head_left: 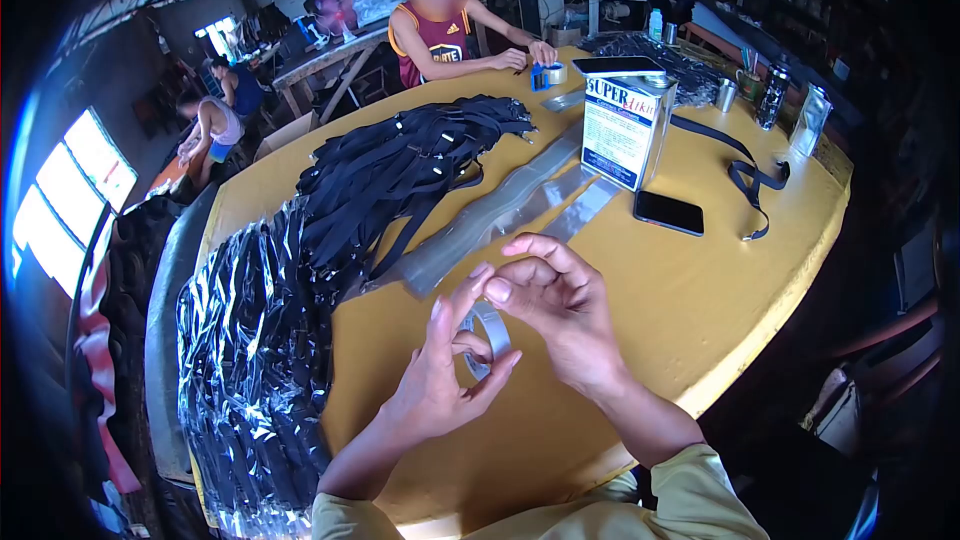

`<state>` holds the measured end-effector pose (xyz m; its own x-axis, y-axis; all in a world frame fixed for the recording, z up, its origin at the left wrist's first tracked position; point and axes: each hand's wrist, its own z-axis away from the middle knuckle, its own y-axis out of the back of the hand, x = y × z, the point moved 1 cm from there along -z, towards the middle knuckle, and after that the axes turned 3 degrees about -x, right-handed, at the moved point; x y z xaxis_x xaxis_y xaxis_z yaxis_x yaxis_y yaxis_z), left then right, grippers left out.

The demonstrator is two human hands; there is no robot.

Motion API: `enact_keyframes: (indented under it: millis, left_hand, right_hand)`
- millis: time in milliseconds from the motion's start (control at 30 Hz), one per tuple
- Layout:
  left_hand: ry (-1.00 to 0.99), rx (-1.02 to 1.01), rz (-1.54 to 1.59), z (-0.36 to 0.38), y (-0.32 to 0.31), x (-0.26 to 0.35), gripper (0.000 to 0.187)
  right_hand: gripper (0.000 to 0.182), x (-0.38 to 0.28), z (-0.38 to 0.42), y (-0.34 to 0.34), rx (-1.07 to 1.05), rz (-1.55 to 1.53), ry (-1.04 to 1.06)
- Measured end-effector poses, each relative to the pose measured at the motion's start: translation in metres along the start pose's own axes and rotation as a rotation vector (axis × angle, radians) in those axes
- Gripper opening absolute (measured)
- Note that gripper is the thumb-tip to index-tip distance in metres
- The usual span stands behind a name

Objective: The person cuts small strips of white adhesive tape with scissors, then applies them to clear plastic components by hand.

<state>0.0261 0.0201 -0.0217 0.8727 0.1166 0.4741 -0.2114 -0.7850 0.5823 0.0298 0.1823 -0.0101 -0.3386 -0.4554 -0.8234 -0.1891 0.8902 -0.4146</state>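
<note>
Just below the frame's centre, the roll of clear tape (pixel 488 338) stands on edge between both hands above the yellow table (pixel 700 310). The left hand (pixel 440 375) cradles it from the lower left; the right hand (pixel 560 305) pinches its upper rim.
</note>
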Motion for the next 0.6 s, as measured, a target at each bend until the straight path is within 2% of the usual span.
enact_keyframes:
  millis: [133,200,267,300,367,433,500,600]
  left_hand:
    - [0.019,-0.029,-0.039,0.002,-0.001,-0.011,0.118]
    - [0.144,0.094,-0.087,-0.004,-0.002,-0.011,0.104]
    - [0.151,0.139,-0.112,-0.002,0.002,-0.013,0.104]
    - [0.171,0.158,-0.107,-0.003,0.003,-0.013,0.105]
    - [0.076,0.231,-0.076,-0.003,0.004,-0.016,0.106]
    - [0.113,0.318,-0.061,-0.004,0.005,-0.016,0.106]
    - [0.142,0.339,-0.067,-0.008,0.008,-0.01,0.105]
    - [0.158,0.405,-0.124,-0.011,0.006,-0.012,0.104]
  right_hand:
    - [0.034,-0.007,0.012,0.015,0.008,0.043,0.02]
    - [0.035,-0.014,0.023,0.028,0.049,0.09,0.013]
    - [0.038,-0.023,0.039,0.046,0.113,0.182,-0.088]
    - [0.038,-0.027,0.05,0.06,0.17,0.21,-0.088]
    - [0.039,-0.028,0.075,0.093,0.3,0.275,-0.054]
    - [0.039,-0.033,0.108,0.13,0.466,0.322,-0.085]
    - [0.041,-0.035,0.142,0.168,0.749,0.315,-0.084]
    - [0.041,-0.035,0.19,0.215,1.017,0.313,-0.113]
